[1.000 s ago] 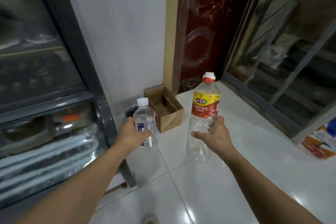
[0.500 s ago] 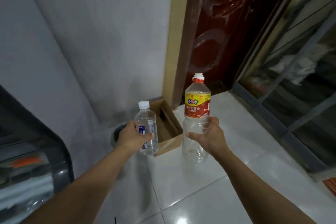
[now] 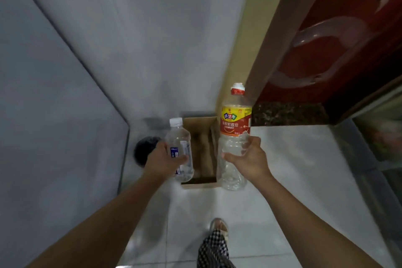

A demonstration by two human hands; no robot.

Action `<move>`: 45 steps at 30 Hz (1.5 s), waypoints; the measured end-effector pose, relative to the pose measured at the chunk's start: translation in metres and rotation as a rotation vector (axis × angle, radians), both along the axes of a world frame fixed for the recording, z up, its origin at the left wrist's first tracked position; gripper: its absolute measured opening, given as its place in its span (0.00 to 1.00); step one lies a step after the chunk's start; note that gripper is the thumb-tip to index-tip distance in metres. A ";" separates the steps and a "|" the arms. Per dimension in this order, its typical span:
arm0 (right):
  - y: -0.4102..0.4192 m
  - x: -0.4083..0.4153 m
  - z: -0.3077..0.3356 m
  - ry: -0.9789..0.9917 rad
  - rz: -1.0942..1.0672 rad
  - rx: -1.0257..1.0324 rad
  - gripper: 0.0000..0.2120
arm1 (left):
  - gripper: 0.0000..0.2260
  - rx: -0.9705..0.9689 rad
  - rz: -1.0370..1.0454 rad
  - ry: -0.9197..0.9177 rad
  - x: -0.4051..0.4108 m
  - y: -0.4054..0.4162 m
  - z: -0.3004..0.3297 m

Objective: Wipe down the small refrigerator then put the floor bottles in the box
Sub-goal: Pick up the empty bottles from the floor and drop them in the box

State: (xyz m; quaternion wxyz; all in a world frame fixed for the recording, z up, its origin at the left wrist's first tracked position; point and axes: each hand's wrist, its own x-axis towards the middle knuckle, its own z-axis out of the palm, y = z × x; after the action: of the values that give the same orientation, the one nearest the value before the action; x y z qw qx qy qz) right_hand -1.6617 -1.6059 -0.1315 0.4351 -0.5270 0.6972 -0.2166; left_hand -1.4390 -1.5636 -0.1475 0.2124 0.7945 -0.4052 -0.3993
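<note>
- Since a moment ago I have stepped closer to the corner, so the cardboard box (image 3: 201, 148) now sits in the centre of the frame, directly behind both bottles, and the refrigerator has dropped out of view.
- My left hand (image 3: 162, 159) is clenched around the small water bottle (image 3: 180, 152), fingers wrapped over its blue-and-white label; it hangs upright, left of centre, in front of the box's left side.
- My right hand (image 3: 248, 159) grips the tall soy sauce bottle (image 3: 233, 137) around its clear middle, just below the label; it is upright, right of centre, over the box's right edge.
- Both look like thin clear plastic and appear empty or nearly so, so I judge them light, a little springy under a squeeze, and not fragile. Smooth walls could slip; the ribbed waist of the tall one and the label band of the small one seem the surest holds.
- The small bottle has a white cap; the tall one has a white cap on a red collar and a red-and-yellow label with printed characters.
- A dark round object (image 3: 144, 150) lies on the floor left of the box; I cannot tell what it is.
- The box is open at the top, and I cannot see anything in it.
</note>
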 end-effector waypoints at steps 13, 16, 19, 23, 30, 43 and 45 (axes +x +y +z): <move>-0.110 0.004 -0.222 -0.036 0.145 0.245 0.31 | 0.18 0.167 0.075 -0.067 -0.037 -0.104 -0.203; -0.120 0.016 -0.286 -0.041 0.169 0.246 0.34 | 0.20 0.199 0.100 -0.083 -0.035 -0.120 -0.268; -0.125 0.029 -0.348 -0.036 0.210 0.248 0.37 | 0.21 0.234 0.094 -0.096 -0.035 -0.126 -0.331; -0.126 0.043 -0.416 0.010 0.241 0.247 0.38 | 0.24 0.293 0.146 -0.065 -0.035 -0.133 -0.398; -0.117 0.051 -0.500 0.078 0.218 0.299 0.38 | 0.25 0.355 0.172 -0.109 -0.050 -0.145 -0.476; -0.116 0.058 -0.601 0.131 0.069 0.491 0.40 | 0.25 0.431 0.136 -0.148 -0.062 -0.139 -0.570; -0.117 0.059 -0.607 0.134 0.058 0.512 0.40 | 0.26 0.452 0.130 -0.152 -0.063 -0.139 -0.575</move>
State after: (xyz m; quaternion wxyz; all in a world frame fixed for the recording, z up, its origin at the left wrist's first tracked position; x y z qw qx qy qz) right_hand -1.6022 -1.7230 -0.7384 0.5132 -0.4327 0.7411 0.0146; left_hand -1.5020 -1.7029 -0.7223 0.0233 0.8741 -0.2683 -0.4043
